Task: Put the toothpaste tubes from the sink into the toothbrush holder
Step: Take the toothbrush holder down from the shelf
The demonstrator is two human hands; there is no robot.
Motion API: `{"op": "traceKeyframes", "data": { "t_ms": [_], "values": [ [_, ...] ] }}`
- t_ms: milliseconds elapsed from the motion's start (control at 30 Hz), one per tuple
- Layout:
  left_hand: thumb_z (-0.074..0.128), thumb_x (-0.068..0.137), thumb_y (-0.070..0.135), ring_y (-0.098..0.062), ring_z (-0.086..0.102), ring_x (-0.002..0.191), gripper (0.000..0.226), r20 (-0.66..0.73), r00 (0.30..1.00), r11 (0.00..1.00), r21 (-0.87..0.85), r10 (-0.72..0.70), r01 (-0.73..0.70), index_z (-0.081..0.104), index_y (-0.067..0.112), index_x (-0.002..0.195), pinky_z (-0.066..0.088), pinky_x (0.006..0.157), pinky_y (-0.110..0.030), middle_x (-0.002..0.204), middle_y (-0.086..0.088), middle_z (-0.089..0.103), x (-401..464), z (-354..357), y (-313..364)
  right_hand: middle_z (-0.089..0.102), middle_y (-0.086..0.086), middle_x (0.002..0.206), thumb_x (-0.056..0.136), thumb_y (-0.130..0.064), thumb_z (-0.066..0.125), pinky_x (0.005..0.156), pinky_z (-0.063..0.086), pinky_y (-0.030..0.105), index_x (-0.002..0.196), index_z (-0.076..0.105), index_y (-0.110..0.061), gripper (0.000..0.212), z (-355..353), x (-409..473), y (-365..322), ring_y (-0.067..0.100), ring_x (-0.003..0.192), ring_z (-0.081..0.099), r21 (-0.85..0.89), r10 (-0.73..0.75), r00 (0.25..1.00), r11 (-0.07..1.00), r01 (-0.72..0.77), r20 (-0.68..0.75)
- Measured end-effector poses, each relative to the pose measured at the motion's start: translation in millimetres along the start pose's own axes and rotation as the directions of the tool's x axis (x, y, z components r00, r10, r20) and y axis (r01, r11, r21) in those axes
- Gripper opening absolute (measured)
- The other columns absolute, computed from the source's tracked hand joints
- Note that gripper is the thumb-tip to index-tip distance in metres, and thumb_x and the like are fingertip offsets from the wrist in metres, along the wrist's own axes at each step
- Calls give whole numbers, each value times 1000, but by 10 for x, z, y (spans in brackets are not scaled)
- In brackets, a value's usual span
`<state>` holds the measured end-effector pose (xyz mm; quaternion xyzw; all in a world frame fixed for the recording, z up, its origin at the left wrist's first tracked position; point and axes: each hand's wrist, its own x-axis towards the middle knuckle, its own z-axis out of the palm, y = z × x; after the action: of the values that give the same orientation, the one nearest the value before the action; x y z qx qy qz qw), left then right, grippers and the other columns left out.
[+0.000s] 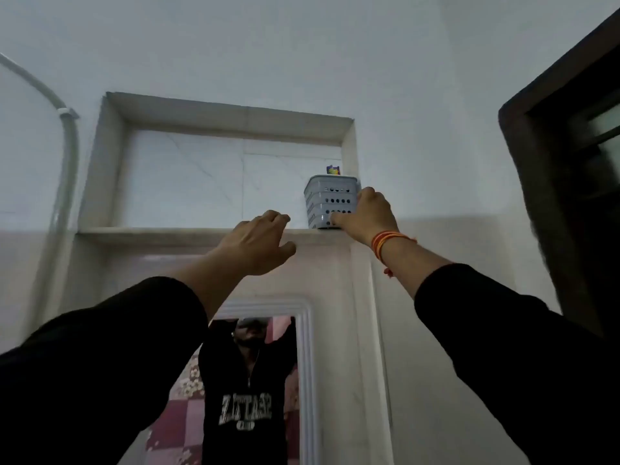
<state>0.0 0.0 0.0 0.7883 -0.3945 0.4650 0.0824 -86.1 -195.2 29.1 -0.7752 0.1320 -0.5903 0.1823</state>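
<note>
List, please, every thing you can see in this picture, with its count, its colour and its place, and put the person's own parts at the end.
toothbrush holder: one, pale grey with rows of holes, at the right end of the niche ledge
toothpaste tube: one tip visible, blue and yellow, sticking out of the holder's top
wall niche: one, pale marble, recessed in the wall above the mirror
mirror: one, white frame, below the ledge
pipe: one, grey, on the wall at left
door frame: one, dark brown, at right
left hand: open, empty, at the ledge's front edge
right hand: on the holder's lower right side, orange-red thread at the wrist
</note>
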Motion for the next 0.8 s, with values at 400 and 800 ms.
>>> {"op": "traceKeyframes", "data": {
  "t_ms": [400, 800],
  "values": [
    [41, 88, 66, -27, 4, 155, 100, -176, 984, 971, 237, 32, 11, -10, 19, 160, -6, 124, -50, 166, -4, 9, 521, 1256, -337, 47, 18, 139, 50, -65, 84, 99, 51, 48, 150, 20, -5, 132, 939, 904, 16, 35, 124, 52, -15, 151, 981, 988, -154, -121],
    [44, 89, 65, -19, -4, 157, 95, -75, 996, 997, 66, 40, -35, -5, 25, 161, -8, 125, -45, 170, 2, 4, 483, 1048, -363, 42, 9, 123, 48, -61, 83, 66, 43, 33, 134, 34, -9, 112, 491, 596, -274, 25, 88, 50, 215, 235, 956, 957, -195, -177]
  ]
}}
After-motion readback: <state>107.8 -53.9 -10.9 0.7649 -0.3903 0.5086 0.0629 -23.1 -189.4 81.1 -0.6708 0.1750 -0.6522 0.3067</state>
